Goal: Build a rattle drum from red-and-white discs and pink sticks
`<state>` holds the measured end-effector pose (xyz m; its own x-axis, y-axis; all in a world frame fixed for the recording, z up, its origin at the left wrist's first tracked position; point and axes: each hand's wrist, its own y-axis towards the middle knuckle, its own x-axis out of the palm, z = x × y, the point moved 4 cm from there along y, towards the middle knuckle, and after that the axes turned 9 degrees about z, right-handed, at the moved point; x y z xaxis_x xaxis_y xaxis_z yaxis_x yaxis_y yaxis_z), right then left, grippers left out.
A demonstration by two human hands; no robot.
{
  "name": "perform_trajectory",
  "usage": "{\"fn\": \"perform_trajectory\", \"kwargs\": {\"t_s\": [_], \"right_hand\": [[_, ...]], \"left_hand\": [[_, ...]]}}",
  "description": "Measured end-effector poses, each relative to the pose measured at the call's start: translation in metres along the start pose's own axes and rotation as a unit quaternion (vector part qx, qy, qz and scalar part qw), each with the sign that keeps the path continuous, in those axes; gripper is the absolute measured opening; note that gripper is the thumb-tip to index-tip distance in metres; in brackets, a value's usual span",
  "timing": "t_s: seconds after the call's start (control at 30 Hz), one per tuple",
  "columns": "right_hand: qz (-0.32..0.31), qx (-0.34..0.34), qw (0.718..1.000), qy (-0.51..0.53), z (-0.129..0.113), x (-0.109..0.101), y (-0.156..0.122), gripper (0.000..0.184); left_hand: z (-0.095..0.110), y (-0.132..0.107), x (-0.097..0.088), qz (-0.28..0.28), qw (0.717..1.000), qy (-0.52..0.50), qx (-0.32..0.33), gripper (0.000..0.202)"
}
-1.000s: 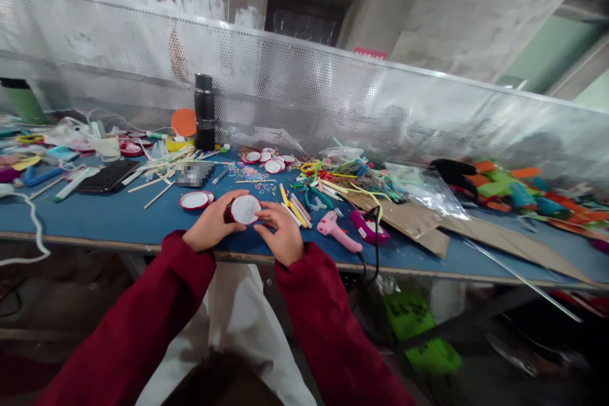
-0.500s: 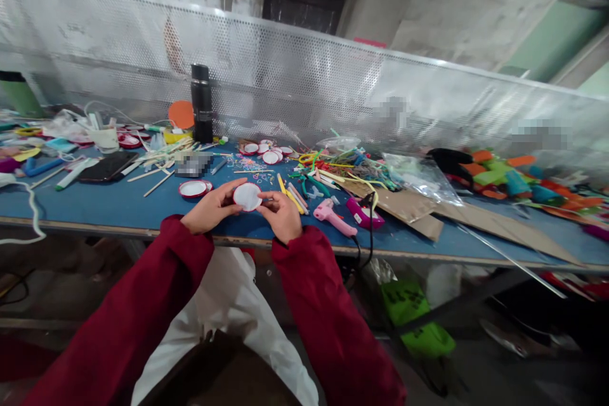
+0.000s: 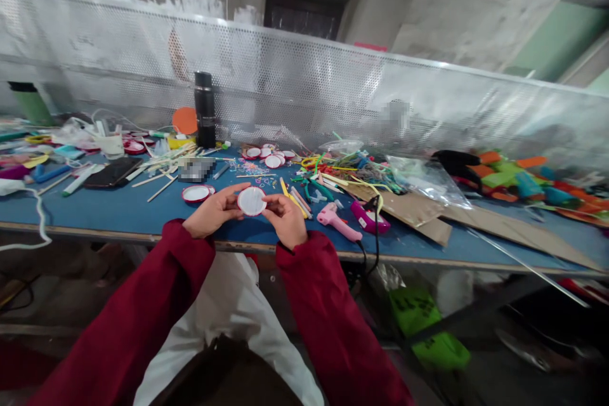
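A small round white disc with a red rim (image 3: 252, 201) is held up over the front of the table, its white face toward me. My left hand (image 3: 212, 211) grips its left edge between thumb and fingers. On the opposite edge, my right hand (image 3: 286, 216) pinches the disc with thumb and fingertips. Just behind my left hand lies another red-rimmed white disc (image 3: 195, 193). Yellow and pinkish sticks (image 3: 294, 198) lie to the right, beyond my right hand. Near them rests a pink glue gun (image 3: 339, 222).
A black bottle (image 3: 204, 111) stands at the back before a perforated metal screen (image 3: 290, 85). Left are a dark phone (image 3: 112, 172) and wooden sticks. More discs (image 3: 273, 161) lie behind my hands. Right are tangled coloured strands, a purple item (image 3: 370, 216) and cardboard (image 3: 409, 206).
The view has tilted up slightly, so a green exit sign shows at the top and the scene sits lower. Both hands keep holding the disc in nearly the same pose.
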<state>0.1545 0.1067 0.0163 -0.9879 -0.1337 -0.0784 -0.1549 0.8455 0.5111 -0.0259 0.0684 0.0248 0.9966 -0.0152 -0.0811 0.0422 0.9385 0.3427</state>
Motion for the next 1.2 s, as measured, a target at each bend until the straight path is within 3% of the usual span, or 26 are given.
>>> {"fn": "perform_trajectory", "kwargs": {"t_s": [0.27,0.43,0.6,0.77,0.93,1.2], "right_hand": [[-0.002,0.010,1.000,0.008,-0.001,0.000,-0.001,0.022],[-0.004,0.027,0.999,0.020,-0.001,0.001,-0.001,0.025],[-0.018,0.016,1.000,0.011,-0.003,0.002,-0.002,0.026],[-0.024,0.015,0.999,0.017,-0.007,0.004,-0.003,0.016],[-0.015,0.049,0.998,0.042,-0.006,0.006,-0.003,0.018],[-0.048,0.061,0.997,-0.005,-0.008,0.010,-0.005,0.022]], "left_hand": [[-0.003,0.000,-0.002,-0.008,1.000,0.002,-0.012,0.082],[-0.004,0.002,-0.002,-0.008,0.999,0.043,0.032,0.090],[-0.003,0.001,-0.002,0.030,0.991,0.114,0.058,0.088],[0.002,-0.002,0.001,0.030,0.984,0.172,0.018,0.066],[0.008,-0.004,0.000,0.056,0.981,0.182,0.028,0.045],[0.011,-0.005,-0.001,0.073,0.978,0.193,0.021,0.033]]}}
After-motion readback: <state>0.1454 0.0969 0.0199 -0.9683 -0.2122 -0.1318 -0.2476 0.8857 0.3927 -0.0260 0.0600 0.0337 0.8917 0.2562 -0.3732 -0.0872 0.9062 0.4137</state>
